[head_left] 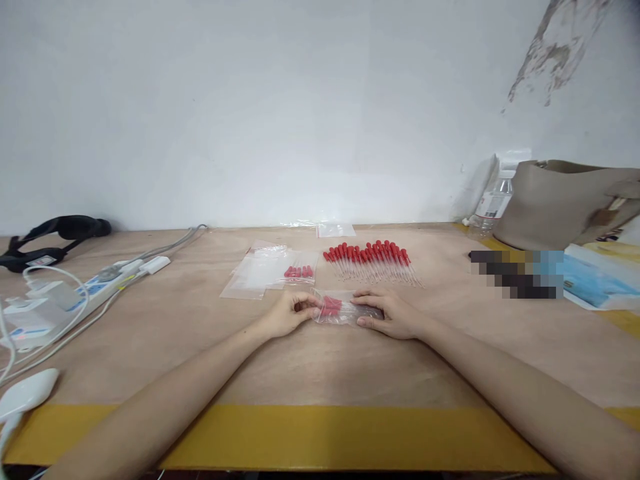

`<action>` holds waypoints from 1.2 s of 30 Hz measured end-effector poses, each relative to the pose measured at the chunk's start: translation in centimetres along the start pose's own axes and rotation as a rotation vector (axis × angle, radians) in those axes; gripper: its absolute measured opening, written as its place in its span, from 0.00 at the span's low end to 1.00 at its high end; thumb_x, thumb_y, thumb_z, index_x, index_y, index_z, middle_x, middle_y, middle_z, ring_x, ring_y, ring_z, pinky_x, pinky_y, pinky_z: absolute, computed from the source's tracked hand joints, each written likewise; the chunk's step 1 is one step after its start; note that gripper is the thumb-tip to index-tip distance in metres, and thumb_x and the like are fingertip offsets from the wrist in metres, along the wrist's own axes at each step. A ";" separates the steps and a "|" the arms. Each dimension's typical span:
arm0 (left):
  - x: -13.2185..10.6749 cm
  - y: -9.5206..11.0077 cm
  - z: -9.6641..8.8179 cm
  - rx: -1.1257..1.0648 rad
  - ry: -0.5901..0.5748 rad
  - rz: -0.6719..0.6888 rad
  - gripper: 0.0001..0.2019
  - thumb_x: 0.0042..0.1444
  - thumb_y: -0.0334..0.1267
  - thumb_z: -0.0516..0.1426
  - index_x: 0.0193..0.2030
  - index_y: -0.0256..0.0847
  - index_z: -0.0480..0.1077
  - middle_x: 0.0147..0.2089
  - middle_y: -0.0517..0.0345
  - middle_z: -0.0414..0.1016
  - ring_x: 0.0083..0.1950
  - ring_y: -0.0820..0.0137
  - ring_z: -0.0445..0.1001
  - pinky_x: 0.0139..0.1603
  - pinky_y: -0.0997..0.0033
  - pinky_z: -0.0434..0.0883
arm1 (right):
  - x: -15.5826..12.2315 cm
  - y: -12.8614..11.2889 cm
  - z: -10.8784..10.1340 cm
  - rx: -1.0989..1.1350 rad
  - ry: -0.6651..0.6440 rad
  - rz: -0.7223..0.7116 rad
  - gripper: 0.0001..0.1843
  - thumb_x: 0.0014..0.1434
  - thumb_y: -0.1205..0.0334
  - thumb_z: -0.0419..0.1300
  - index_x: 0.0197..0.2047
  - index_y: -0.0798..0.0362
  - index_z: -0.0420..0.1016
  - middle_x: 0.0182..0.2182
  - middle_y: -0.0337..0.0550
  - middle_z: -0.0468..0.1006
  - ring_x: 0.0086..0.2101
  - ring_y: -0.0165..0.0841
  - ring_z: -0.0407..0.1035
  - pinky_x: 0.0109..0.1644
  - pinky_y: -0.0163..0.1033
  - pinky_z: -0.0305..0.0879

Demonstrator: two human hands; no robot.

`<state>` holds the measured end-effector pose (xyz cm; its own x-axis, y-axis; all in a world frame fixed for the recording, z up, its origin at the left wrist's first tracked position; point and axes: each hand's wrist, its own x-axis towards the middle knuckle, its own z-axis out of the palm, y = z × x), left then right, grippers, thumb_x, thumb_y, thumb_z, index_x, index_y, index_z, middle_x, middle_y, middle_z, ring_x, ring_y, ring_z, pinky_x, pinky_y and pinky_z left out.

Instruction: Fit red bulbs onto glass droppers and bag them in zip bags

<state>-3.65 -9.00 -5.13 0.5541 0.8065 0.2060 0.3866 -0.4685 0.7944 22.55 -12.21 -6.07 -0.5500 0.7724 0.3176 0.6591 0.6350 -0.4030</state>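
A clear plastic bag (350, 308) with several red-topped droppers (331, 306) inside lies sideways between my hands, low over the table. My left hand (296, 312) pinches its left end, close to the red bulbs. At the other end, the fingers and thumb of my right hand (387, 313) close on the bag around the thin clear stems. Just beyond, a pile of loose droppers (373, 257) with red bulbs fans out, stems toward me. Left of the pile, flat clear bags (250, 272) overlap, and a group of red bulbs (299, 272) shows at their right.
A power strip (95, 287) with chargers and cables runs along the left, near a black strap-like object (55, 240). On the right stand a plastic bottle (493, 203) and a grey bag (555, 207), with a blue mask-like item (600, 277) before them. Yellow tape (320, 437) covers the front edge.
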 end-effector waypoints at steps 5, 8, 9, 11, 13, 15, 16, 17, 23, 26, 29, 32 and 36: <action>0.2 0.0 0.7 0.035 0.052 -0.002 0.10 0.48 0.42 0.58 0.28 0.35 0.69 0.22 0.62 0.67 0.23 0.78 0.62 0.23 0.79 0.58 | 0.0 0.0 0.0 -0.010 0.012 0.000 0.26 0.53 0.46 0.54 0.52 0.49 0.67 0.50 0.47 0.67 0.50 0.40 0.60 0.54 0.49 0.55; 0.2 -0.3 1.0 0.038 0.118 -0.012 0.10 0.46 0.42 0.58 0.27 0.36 0.66 0.21 0.63 0.66 0.21 0.78 0.62 0.22 0.80 0.57 | 0.0 -0.1 0.1 -0.011 0.061 -0.018 0.25 0.52 0.47 0.55 0.51 0.50 0.67 0.50 0.47 0.67 0.50 0.39 0.61 0.54 0.48 0.56; 0.1 -0.3 1.1 0.038 0.134 -0.010 0.10 0.47 0.41 0.58 0.28 0.36 0.66 0.21 0.64 0.65 0.21 0.78 0.61 0.22 0.80 0.57 | 0.1 -0.2 0.1 -0.008 0.093 -0.025 0.25 0.53 0.47 0.55 0.51 0.50 0.67 0.50 0.48 0.66 0.50 0.39 0.61 0.54 0.47 0.57; 0.1 -0.5 1.2 0.032 0.157 0.002 0.08 0.47 0.40 0.57 0.28 0.36 0.65 0.21 0.64 0.64 0.21 0.79 0.61 0.22 0.80 0.57 | 0.1 -0.3 0.0 0.007 0.144 -0.034 0.24 0.54 0.49 0.54 0.51 0.50 0.67 0.51 0.48 0.66 0.49 0.38 0.61 0.53 0.46 0.58; 0.1 -0.5 1.1 0.005 0.192 0.011 0.07 0.47 0.38 0.57 0.30 0.36 0.65 0.22 0.63 0.65 0.22 0.78 0.61 0.23 0.79 0.59 | 0.1 -0.4 0.0 0.014 0.135 -0.029 0.23 0.56 0.49 0.52 0.52 0.50 0.67 0.51 0.48 0.66 0.50 0.38 0.61 0.53 0.47 0.58; 0.3 -0.7 0.8 -0.037 0.270 0.011 0.07 0.47 0.37 0.56 0.31 0.36 0.65 0.26 0.61 0.67 0.25 0.77 0.64 0.26 0.78 0.62 | 0.1 -0.5 0.0 0.001 0.069 -0.013 0.24 0.56 0.48 0.51 0.53 0.50 0.66 0.51 0.48 0.66 0.51 0.39 0.59 0.54 0.48 0.56; 0.4 -0.8 0.6 -0.053 0.323 0.011 0.07 0.47 0.37 0.56 0.32 0.37 0.65 0.27 0.60 0.68 0.26 0.76 0.65 0.28 0.77 0.63 | 0.1 -0.5 0.0 -0.010 0.036 -0.004 0.26 0.55 0.47 0.52 0.54 0.50 0.65 0.52 0.48 0.66 0.52 0.40 0.59 0.55 0.49 0.54; 0.6 -1.0 0.2 -0.058 0.373 0.011 0.07 0.47 0.37 0.56 0.32 0.37 0.65 0.28 0.59 0.68 0.27 0.76 0.65 0.29 0.76 0.63 | 0.1 -0.6 0.0 -0.017 0.009 0.004 0.27 0.54 0.46 0.52 0.54 0.50 0.64 0.52 0.49 0.66 0.52 0.40 0.58 0.55 0.50 0.53; 4.2 -1.8 -1.5 0.140 0.282 -0.039 0.08 0.47 0.40 0.56 0.31 0.37 0.68 0.29 0.58 0.72 0.29 0.72 0.69 0.33 0.73 0.66 | 0.1 -0.8 -0.2 0.000 -0.010 0.020 0.29 0.53 0.44 0.53 0.55 0.50 0.64 0.52 0.48 0.65 0.52 0.40 0.57 0.56 0.50 0.52; 7.8 -1.7 -1.6 0.290 0.305 -0.051 0.07 0.46 0.37 0.56 0.33 0.37 0.71 0.33 0.53 0.73 0.35 0.67 0.70 0.39 0.70 0.66 | 0.1 -0.9 -0.2 -0.002 -0.005 0.013 0.29 0.53 0.44 0.53 0.54 0.50 0.64 0.52 0.49 0.65 0.52 0.40 0.57 0.56 0.50 0.52; 11.7 -1.6 -1.2 0.363 0.342 -0.061 0.09 0.48 0.35 0.55 0.37 0.36 0.72 0.43 0.48 0.71 0.49 0.61 0.66 0.52 0.66 0.59 | 0.0 -0.9 -0.2 -0.010 -0.013 0.009 0.29 0.53 0.45 0.53 0.55 0.50 0.63 0.52 0.49 0.65 0.52 0.40 0.57 0.55 0.49 0.52; 14.7 -1.7 -0.6 0.403 0.321 -0.115 0.11 0.46 0.37 0.57 0.36 0.34 0.72 0.45 0.44 0.71 0.53 0.57 0.63 0.55 0.64 0.55 | 0.0 -0.9 -0.3 -0.012 -0.024 0.008 0.29 0.54 0.45 0.52 0.55 0.50 0.63 0.52 0.49 0.65 0.52 0.40 0.58 0.56 0.49 0.52; 16.6 -2.1 0.1 0.406 0.263 -0.211 0.10 0.43 0.40 0.59 0.28 0.34 0.73 0.38 0.44 0.74 0.48 0.57 0.67 0.51 0.64 0.59 | 0.0 -0.9 -0.2 -0.004 -0.011 -0.006 0.28 0.54 0.46 0.53 0.55 0.50 0.63 0.52 0.49 0.65 0.52 0.39 0.57 0.56 0.49 0.52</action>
<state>4.81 5.32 -3.43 0.2496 0.9373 0.2433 0.7530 -0.3459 0.5598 22.08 -12.74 -5.55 -0.5600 0.7681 0.3105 0.6573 0.6400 -0.3979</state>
